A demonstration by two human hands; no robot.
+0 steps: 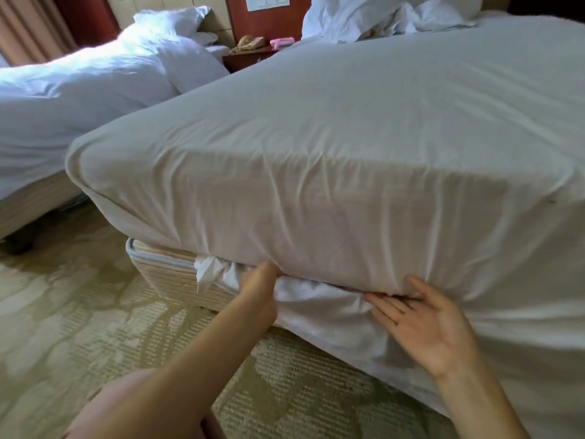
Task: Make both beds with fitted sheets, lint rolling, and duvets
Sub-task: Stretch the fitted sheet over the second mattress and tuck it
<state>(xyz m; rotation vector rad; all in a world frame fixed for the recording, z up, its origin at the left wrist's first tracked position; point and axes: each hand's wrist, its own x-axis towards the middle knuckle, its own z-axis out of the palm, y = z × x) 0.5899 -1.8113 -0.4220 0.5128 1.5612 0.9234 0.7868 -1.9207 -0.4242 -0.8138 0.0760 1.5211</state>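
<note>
Fitted sheet (pixel 316 191) soft, limp; take hem above bed base (pixel 167 274). Left hand (pixel 261 282) grip hidden (fingers buried); right hand (pixel 424 321) flat.

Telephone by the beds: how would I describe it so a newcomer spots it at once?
Between the sheeted mattress and the rumpled bed stands a dark wooden nightstand. The telephone sits on top, left of a pink object; it alone is beige.
</note>
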